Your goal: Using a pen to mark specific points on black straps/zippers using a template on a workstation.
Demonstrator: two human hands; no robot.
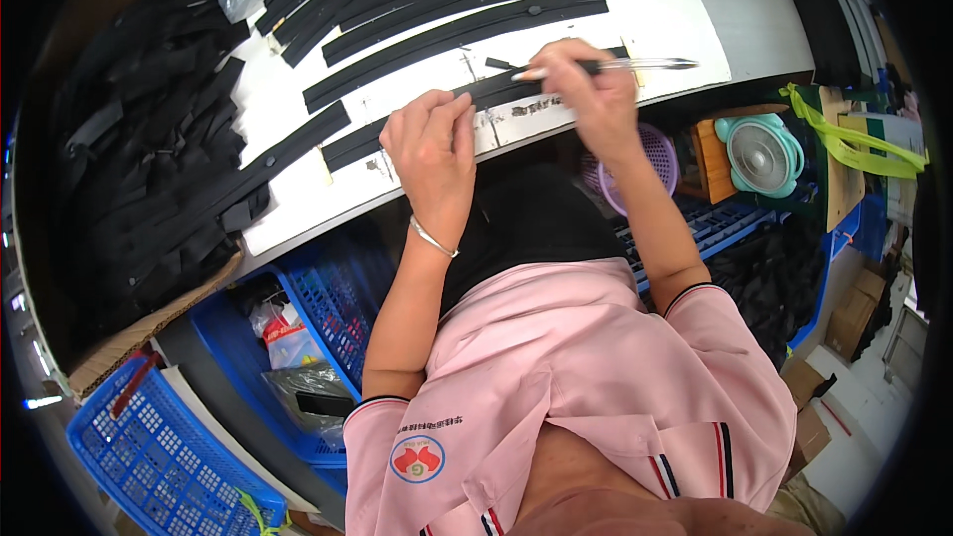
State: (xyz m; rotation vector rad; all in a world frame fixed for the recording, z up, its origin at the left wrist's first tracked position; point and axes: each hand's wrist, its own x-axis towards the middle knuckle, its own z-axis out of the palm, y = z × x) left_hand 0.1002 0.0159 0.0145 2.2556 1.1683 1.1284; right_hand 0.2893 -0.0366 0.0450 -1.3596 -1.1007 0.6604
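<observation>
A long black fabric strip [357,146] lies along the near edge of the white table [288,228]. My left hand [432,144] rests on this strip, its fingers bent close together and pressing it to the tabletop. Farther right, my right hand [594,99] is closed around a pen [650,65] with a clear barrel, whose back end points to the right. The fingertips of that hand hover at or just above the strip; whether they touch it I cannot tell. A small black scrap [499,64] lies just beyond the strip.
Several black strips [457,35] with round dark spots lie in rows farther back. A large heap of black fabric pieces [139,149] fills the left side. Blue crates [169,447], a purple basket [660,164] and a turquoise fan [762,154] stand below the table.
</observation>
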